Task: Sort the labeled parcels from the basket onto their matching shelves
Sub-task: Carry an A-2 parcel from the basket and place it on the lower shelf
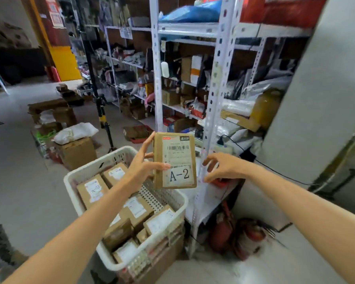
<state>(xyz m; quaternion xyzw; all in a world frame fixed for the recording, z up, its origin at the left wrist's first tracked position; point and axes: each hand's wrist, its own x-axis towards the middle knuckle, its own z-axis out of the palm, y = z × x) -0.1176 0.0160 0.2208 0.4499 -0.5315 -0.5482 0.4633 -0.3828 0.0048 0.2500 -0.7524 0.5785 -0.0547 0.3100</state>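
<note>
You held a flat brown cardboard parcel (pixel 174 160) in your left hand (pixel 146 163), raised above the far right corner of the white perforated basket (pixel 86 167) and in front of the white metal upright of the shelving (pixel 213 95). Its face was turned toward you and almost wholly covered by a white shipping label: a red strip along the top, two barcodes below, and "A-2" in large black print at the bottom. The parcel stood on end, long axis near vertical, with the lettering right way up and the red strip at the upper end. Your left thumb pressed on the label just beside the "A-2" while your fingers went round behind the left edge, the forefinger reaching up along that edge. Your right hand (pixel 219 167) hung just beside the parcel's right edge, fingers loosely bent and spread, holding nothing and apart from the cardboard. Below, more brown parcels (pixel 92 190) with white labels lay packed in the basket.
</note>
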